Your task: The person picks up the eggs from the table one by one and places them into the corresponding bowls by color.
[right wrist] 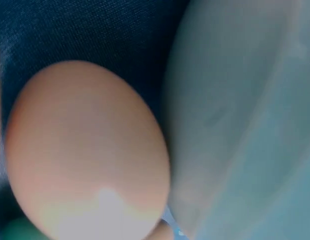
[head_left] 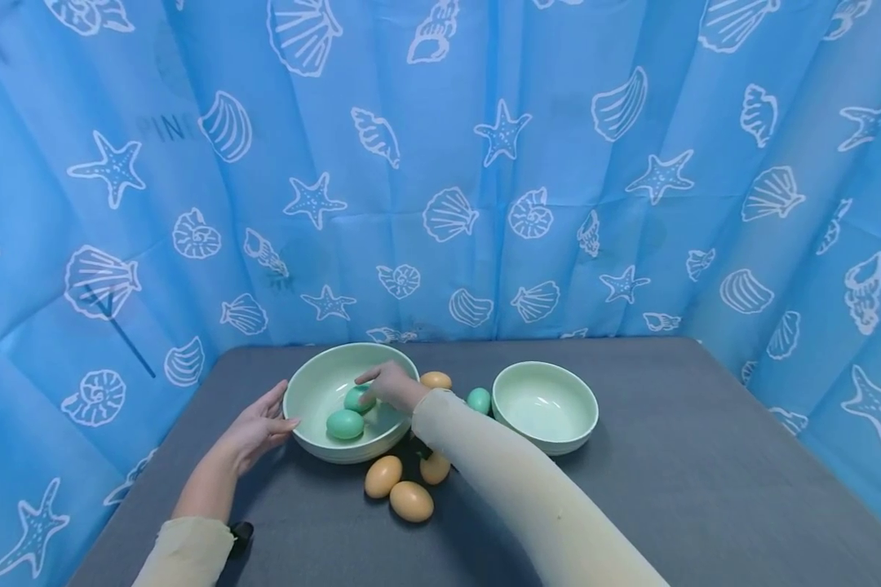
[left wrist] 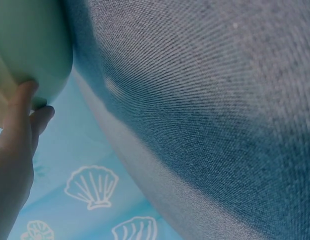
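A large pale green bowl [head_left: 308, 391] stands at the back left of the table, with two green eggs inside. My right hand [head_left: 394, 383] reaches over its right side and pinches the rear green egg [head_left: 357, 398]. Just in front lies the other green egg [head_left: 345, 425], on the bowl's floor. Against the bowl's left outer wall, my left hand [head_left: 253, 424] rests with fairly straight fingers; the left wrist view shows fingertips [left wrist: 29, 89] touching the wall. The right wrist view holds a brown egg [right wrist: 87, 150] beside the bowl's outside [right wrist: 210, 125]; the right hand is hidden there.
A smaller pale green bowl [head_left: 546, 408] stands to the right, with a green egg [head_left: 479, 399] beside it. Brown eggs [head_left: 412, 501] lie on the grey tabletop [head_left: 668, 456] before the large bowl, another brown egg [head_left: 436, 380] behind the right forearm. A blue curtain [head_left: 440, 179] hangs behind.
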{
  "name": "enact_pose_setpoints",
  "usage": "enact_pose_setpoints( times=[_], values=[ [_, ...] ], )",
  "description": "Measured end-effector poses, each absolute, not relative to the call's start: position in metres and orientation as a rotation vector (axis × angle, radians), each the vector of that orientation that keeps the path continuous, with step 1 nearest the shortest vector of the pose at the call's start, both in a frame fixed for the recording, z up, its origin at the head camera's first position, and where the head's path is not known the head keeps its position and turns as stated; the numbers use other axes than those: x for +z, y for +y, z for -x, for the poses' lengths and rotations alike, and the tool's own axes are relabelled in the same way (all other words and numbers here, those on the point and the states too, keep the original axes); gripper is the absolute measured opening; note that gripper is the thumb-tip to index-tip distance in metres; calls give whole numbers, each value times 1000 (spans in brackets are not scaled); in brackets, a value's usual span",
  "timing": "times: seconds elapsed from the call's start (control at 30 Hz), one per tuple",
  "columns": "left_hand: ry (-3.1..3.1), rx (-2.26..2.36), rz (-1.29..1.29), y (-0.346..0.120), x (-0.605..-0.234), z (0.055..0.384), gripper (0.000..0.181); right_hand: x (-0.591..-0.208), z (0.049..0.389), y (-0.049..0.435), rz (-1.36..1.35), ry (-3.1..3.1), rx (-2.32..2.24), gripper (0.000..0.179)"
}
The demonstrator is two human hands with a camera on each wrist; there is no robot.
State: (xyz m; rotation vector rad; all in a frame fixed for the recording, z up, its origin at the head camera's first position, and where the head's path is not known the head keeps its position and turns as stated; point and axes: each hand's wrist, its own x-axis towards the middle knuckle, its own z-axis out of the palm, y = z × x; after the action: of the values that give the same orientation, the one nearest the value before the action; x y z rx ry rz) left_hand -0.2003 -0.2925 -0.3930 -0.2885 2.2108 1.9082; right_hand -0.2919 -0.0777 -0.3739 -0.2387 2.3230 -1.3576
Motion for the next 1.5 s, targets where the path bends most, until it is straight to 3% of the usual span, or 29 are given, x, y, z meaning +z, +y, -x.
enact_pose_setpoints(
  times=[1.03, 1.5],
  values=[
    [2225, 1884, 256, -295, -392, 201, 87, -326, 283, -19, 270, 2278, -1547, 36],
    [2191, 1904, 272, -294, -392, 200, 88, -335, 259, 34, 282, 2297, -1577, 37]
  ],
)
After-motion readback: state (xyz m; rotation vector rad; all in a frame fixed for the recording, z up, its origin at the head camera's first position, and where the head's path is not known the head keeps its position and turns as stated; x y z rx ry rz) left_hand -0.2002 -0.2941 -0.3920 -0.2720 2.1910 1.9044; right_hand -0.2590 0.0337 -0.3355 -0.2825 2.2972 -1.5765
